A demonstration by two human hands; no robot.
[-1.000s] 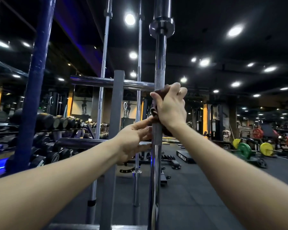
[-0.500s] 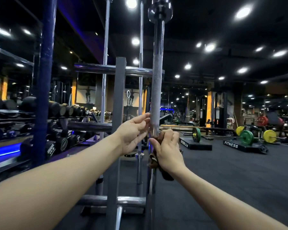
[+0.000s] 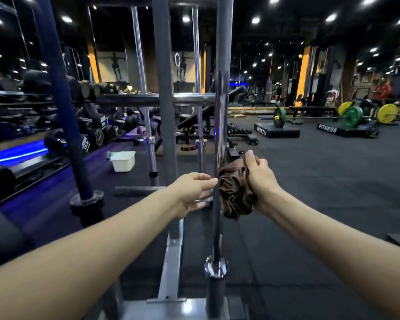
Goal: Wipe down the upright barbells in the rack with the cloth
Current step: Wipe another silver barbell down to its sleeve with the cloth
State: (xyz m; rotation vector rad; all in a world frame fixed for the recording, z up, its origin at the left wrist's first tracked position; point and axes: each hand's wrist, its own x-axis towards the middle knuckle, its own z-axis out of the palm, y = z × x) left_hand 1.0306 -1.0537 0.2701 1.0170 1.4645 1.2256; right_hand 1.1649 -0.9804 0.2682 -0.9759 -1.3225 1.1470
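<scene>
**Cloth bunched against the near barbell, low on its shaft**

The right hand [image 3: 260,181] has its fingers [image 3: 249,159] curled round a bunched brown cloth [image 3: 234,195], holding it against the right side of the near upright barbell [image 3: 217,215]. At nine o'clock from the cloth, the left hand [image 3: 193,192] has its fingers [image 3: 209,181] extended and relaxed, tips touching the shaft and grasping nothing. The barbell stands upright in the grey rack [image 3: 165,112], its collar [image 3: 215,266] at six o'clock below the hands. More upright barbells [image 3: 141,77] stand behind, toward eleven o'clock. A white bin [image 3: 123,160] sits on the floor at ten o'clock.
</scene>
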